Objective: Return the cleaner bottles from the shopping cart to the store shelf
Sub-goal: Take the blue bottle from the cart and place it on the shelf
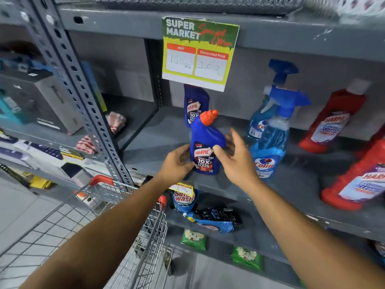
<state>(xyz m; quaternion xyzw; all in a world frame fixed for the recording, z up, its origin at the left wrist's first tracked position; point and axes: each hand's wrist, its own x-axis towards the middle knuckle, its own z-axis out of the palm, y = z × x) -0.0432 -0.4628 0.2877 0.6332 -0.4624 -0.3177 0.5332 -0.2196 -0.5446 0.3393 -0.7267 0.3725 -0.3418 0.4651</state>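
Observation:
A blue Harpic bottle (205,134) with an orange cap stands upright near the front edge of the grey shelf (154,151). My left hand (177,161) grips its lower left side. My right hand (237,159) cups its right side, thumb on the label and fingers spread behind it. A second blue Harpic bottle (194,101) stands just behind, its top hidden by a price sign. The wire shopping cart (100,205) with red handle ends is below my left arm; what I see of its basket holds no bottles.
Two blue Colin spray bottles (268,151) stand right of my right hand, and red Harpic bottles (331,122) further right. A "Super Market" offer sign (198,55) hangs from the shelf above. Detergent pouches (183,200) and green packs (193,239) lie on lower shelves. A perforated steel upright (87,97) is on the left.

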